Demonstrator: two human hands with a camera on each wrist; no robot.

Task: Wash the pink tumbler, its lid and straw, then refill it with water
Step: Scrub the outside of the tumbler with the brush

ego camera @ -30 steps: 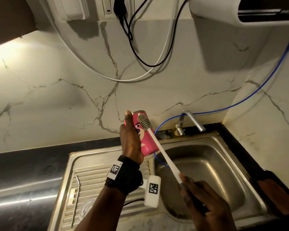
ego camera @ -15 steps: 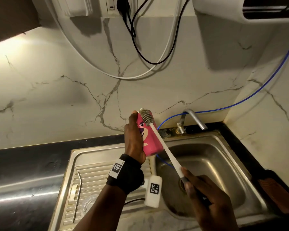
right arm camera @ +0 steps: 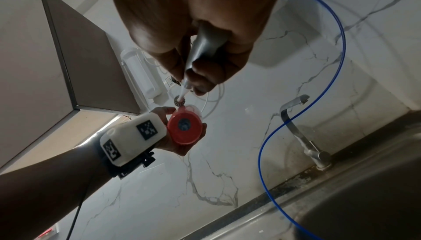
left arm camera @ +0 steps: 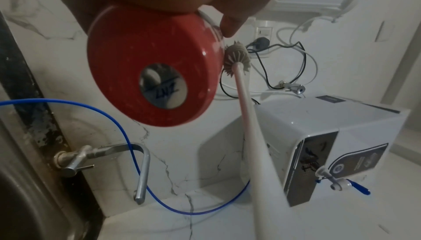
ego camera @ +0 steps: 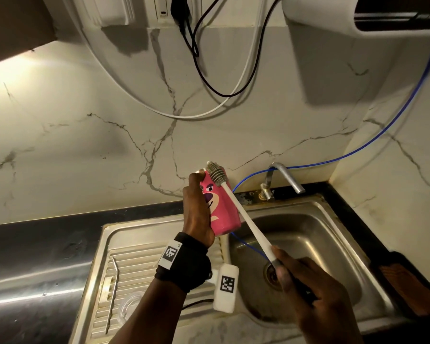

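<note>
My left hand (ego camera: 197, 202) grips the pink tumbler (ego camera: 222, 209), which has a bear face, and holds it tilted above the sink's left edge. Its base (left arm camera: 152, 67) faces the left wrist camera. My right hand (ego camera: 293, 279) holds the grey grip (right arm camera: 205, 49) of a long white bottle brush (ego camera: 246, 219). The brush's bristle head (ego camera: 216, 173) lies against the outside of the tumbler at its upper rim. A bent metal straw (ego camera: 113, 281) and a clear lid (ego camera: 129, 306) lie on the drainboard.
The steel sink basin (ego camera: 320, 232) lies below the hands, with a faucet (ego camera: 286, 177) at its back edge and a blue hose (ego camera: 382, 130) running up the wall. A white water purifier (left arm camera: 330, 144) hangs on the wall above. Dark countertop (ego camera: 35, 244) lies to the left.
The brush head has slid up the tumbler's side to its upper rim. My left hand has kept its grip on the tumbler in about the same place.
</note>
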